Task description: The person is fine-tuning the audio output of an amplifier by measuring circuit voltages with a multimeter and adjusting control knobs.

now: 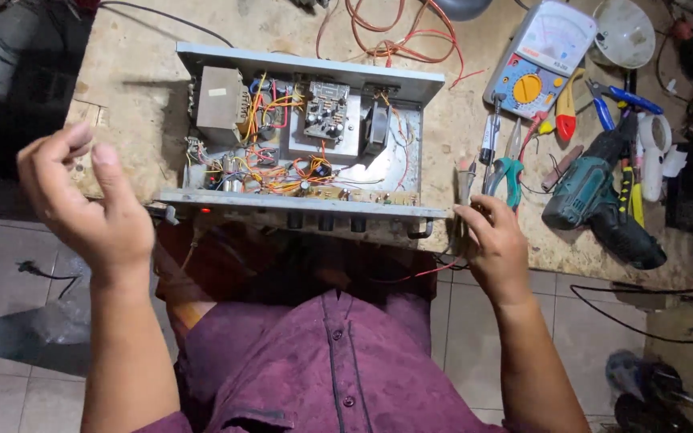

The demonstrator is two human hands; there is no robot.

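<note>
A person sits at a cluttered workbench [138,72] before one open metal amplifier chassis [306,152], likely heavy and rigid, best gripped by its side walls since the exposed wiring looks fragile. The left hand [82,200] hovers empty with fingers loosely spread, while the right hand [495,240] pinches a thin probe [465,188] beside the chassis. Nearby lie one multimeter [541,58], one cordless drill [595,200] and two pliers.

1 open amplifier chassis [306,136], 1 multimeter [541,58], 1 cordless drill [599,200], 2 hands [82,200]

Room left of open amp chassis [306,136]; right side blocked w/ drill [595,200], pliers [509,172], multimeter [541,56].
</note>
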